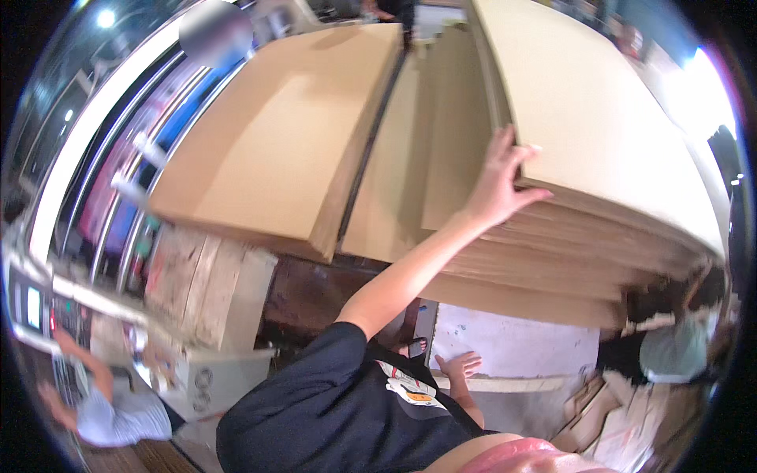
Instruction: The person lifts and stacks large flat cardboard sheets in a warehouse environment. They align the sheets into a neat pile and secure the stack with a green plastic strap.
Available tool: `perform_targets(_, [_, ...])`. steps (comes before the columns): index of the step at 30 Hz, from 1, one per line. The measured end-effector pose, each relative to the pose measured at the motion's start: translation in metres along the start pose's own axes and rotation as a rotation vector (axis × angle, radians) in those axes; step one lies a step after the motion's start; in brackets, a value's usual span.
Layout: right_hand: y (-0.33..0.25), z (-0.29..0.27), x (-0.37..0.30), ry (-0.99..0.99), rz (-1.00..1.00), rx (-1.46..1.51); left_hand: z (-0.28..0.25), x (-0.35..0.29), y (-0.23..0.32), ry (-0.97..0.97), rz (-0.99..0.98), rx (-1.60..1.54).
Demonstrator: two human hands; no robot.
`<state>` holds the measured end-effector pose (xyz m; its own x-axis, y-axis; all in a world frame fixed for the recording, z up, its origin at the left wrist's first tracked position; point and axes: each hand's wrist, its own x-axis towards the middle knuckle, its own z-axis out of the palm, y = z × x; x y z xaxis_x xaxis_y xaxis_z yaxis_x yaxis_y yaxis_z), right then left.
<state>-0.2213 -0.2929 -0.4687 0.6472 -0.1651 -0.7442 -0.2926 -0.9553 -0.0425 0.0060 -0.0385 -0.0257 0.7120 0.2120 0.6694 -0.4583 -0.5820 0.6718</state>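
Observation:
My left arm reaches up and across to a tall stack of cardboard sheets [599,94] at the right. My left hand [501,181] grips the near left corner of its upper sheets, with the fingers along the left edge and the thumb spread against the front edge. Lower down, my right hand [460,365] is held with its fingers apart and nothing in it. It is nearest to a flat white board [512,343] below the stack. Left of the tall stack, more cardboard sheets [386,205] lie lower, their edges stepped.
Another thick cardboard stack [276,134] stands at the left, beside a machine with long metal bars [110,173]. One person [126,414] works at the lower left and another [674,351] is at the right. Torn cardboard pieces [615,422] lie at the lower right.

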Motion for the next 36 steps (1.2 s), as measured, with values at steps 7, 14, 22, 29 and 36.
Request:
perform_targets(7, [0.002, 0.000, -0.016, 0.081, -0.061, 0.094, -0.005, -0.004, -0.003, 0.095, 0.115, 0.053])
perform_targets(14, [0.000, -0.004, -0.016, 0.068, -0.044, 0.113, -0.007, -0.001, -0.002, 0.088, 0.174, 0.036])
perform_targets(22, [-0.005, -0.121, -0.018, 0.566, -0.440, 0.704, -0.014, 0.011, 0.010, 0.069, 0.179, 0.107])
perform_targets(29, [-0.040, -0.358, -0.127, 0.546, -0.879, 1.283, -0.020, 0.014, 0.021, 0.057, 0.118, 0.083])
perform_targets(36, [-0.075, -0.510, -0.166, 0.326, -0.848, 1.448, -0.018, 0.011, 0.013, 0.061, 0.168, 0.152])
